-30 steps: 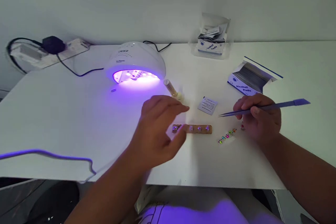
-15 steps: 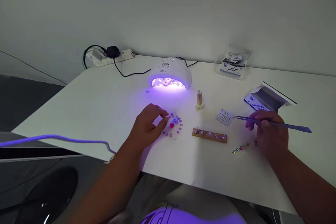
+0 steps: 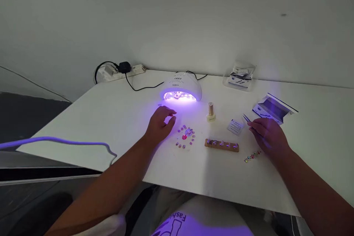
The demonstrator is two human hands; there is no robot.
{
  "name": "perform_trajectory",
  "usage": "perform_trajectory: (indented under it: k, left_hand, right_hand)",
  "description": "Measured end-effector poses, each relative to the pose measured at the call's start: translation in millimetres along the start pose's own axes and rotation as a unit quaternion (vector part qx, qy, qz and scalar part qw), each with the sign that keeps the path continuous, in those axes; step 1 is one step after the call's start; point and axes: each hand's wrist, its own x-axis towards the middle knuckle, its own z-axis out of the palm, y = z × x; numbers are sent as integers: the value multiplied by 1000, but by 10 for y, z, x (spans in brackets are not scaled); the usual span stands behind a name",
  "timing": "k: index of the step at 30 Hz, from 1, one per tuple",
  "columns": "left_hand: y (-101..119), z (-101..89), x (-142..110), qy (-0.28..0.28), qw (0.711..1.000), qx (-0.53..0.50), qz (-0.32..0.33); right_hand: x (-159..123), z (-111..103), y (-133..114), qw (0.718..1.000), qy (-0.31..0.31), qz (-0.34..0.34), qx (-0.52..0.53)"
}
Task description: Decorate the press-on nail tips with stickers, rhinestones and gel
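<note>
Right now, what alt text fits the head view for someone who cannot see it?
Two bare hands rest on a white table: the left hand beside a ring of small gems, the right hand holding tweezers. Between them lies a wooden strip of nail tips, with a glowing purple nail lamp and polish bottle behind.

White table (image 3: pixel 110 125) with nail lamp (image 3: pixel 181 88)

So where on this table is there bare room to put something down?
Bare table lies left of the left hand, up to the power strip, and along the near edge below the wooden strip. It is crowded between the hands: lamp, bottle, gems.
</note>
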Motion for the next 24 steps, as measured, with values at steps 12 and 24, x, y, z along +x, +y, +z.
perform_trajectory:
  k: [12, 24]
  left_hand:
    - [-12, 101, -4, 33, 996, -50, -61]
    - [53, 102, -39, 5, 994, -69, -87]
  right_hand:
    - [56, 43, -83, 974, -145, -69, -157]
    - [28, 24, -127, 972, -173, -56, -148]
